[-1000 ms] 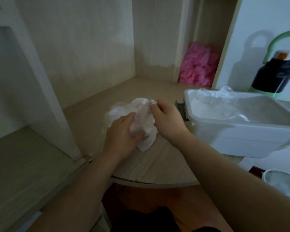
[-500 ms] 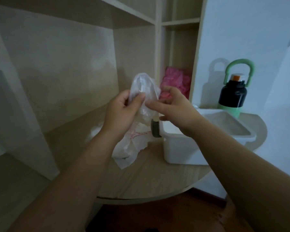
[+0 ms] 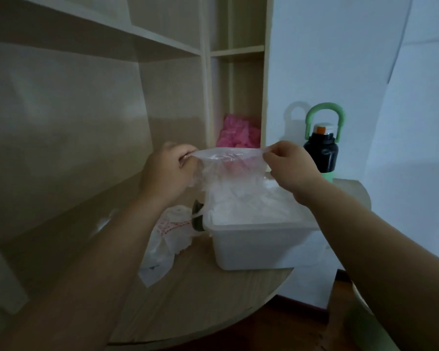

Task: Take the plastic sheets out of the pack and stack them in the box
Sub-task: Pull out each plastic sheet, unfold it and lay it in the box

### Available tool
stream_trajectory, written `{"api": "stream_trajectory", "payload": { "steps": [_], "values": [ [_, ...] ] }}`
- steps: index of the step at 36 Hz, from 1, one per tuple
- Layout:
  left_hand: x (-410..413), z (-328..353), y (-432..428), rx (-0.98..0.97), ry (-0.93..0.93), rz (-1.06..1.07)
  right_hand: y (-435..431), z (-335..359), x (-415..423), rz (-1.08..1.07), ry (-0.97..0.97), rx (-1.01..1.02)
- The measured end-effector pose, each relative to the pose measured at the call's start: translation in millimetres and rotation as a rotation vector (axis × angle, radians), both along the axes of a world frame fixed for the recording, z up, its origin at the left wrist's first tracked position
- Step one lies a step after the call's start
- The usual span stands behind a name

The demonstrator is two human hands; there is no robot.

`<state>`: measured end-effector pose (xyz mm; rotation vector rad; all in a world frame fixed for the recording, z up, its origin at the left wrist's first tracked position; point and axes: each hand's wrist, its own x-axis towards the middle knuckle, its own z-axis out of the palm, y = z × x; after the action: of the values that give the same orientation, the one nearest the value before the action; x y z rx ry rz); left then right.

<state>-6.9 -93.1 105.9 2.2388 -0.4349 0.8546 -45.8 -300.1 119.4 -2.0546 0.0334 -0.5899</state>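
Left hand [image 3: 167, 171] and right hand [image 3: 288, 165] each pinch the top edge of a plastic sheet [image 3: 232, 178] above the box [image 3: 259, 247]. Released unevenly, it could crumple or miss.

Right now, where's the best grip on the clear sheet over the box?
Its top edge, pinched at both ends from either side, as the left hand and right hand do. The plastic sheet is limp; stretched along the top, it hangs spread above the box.

Black green-handled bottle [image 3: 321, 154] on round table [image 3: 213, 300] — pink bundle [image 3: 238, 135] in shelving [image 3: 236, 50] nook
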Motion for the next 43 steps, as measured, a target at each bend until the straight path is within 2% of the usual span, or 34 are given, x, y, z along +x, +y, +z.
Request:
{"api": "stream_trajectory", "payload": {
  "steps": [2, 4, 6, 8, 10, 12, 14, 15, 17, 20, 22, 25, 27, 28, 31, 33, 35, 38, 40, 43],
  "values": [
    [2.4, 7.0, -9.1, 0.060, -0.104, -0.020, -7.4, 3.1, -1.7, 0.044, -0.038, -0.026],
    [2.2, 12.8, -23.2, 0.073, -0.174, -0.061, -16.1, 7.6, -3.7, 0.200, -0.018, 0.056],
    [1.0, 17.2, -33.3, 0.092, -0.216, -0.068, -21.0, 10.9, -4.8, 0.273, -0.016, 0.035],
    [1.8, 20.3, -38.8, 0.134, -0.294, -0.076, -27.9, 14.3, -1.0, 0.162, -0.134, -0.102],
    [2.7, 20.6, -40.9, 0.213, -0.457, -0.023, -36.6, 16.3, 1.5, 0.059, -0.282, -0.109],
    [-0.3, 17.3, -41.7, 0.259, -0.658, 0.050, -44.0, 14.1, 1.8, 0.044, -0.402, -0.127],
    [0.5, 7.8, -44.0, 0.336, -0.792, 0.027, -50.9, 8.0, 0.7, 0.053, -0.408, -0.208],
    [1.9, 1.9, -45.1, 0.399, -0.781, -0.033, -55.5, 3.3, 1.8, 0.057, -0.366, -0.271],
    [7.5, -9.7, -46.0, 0.551, -0.571, -0.212, -63.7, -6.1, 3.5, 0.071, -0.211, -0.449],
    [17.2, -30.1, -46.3, 0.649, -0.039, -0.345, -70.0, -17.4, 7.0, 0.089, 0.083, -0.724],
    [19.9, -38.0, -46.0, 0.625, 0.259, -0.374, -69.7, -20.3, 6.8, 0.093, 0.247, -0.806],
    [20.9, -35.7, -48.9, 0.515, 0.525, -0.404, -67.0, -19.5, 5.8, 0.126, 0.435, -0.906],
    [22.8, -30.5, -49.6, 0.532, 0.578, -0.367, -65.3, -16.2, 3.8, 0.138, 0.527, -0.987],
    [22.7, -28.8, -50.4, 0.555, 0.535, -0.334, -65.5, -14.0, 2.5, 0.130, 0.564, -1.036],
    [20.9, -22.7, -52.2, 0.607, 0.226, -0.297, -66.9, -6.3, 0.0, 0.065, 0.639, -1.176],
    [14.6, -16.6, -53.2, 0.602, 0.130, -0.322, -66.6, -1.2, 0.2, 0.029, 0.628, -1.208],
    [12.7, -15.3, -53.7, 0.647, 0.192, -0.329, -63.0, 0.4, 3.5, 0.011, 0.500, -1.104],
    [17.4, -20.7, -60.3, 0.793, 0.429, -0.316, -49.3, -7.6, 11.5, 0.095, 0.324, -0.827],
    [21.7, -25.7, -68.7, 0.884, 0.557, -0.291, -40.7, -21.1, 19.6, 0.220, 0.346, -0.788],
    [26.8, -35.6, -82.7, 0.996, 0.695, -0.268, -37.4, -42.9, 30.9, 0.239, 0.585, -0.936]
  ]
}}
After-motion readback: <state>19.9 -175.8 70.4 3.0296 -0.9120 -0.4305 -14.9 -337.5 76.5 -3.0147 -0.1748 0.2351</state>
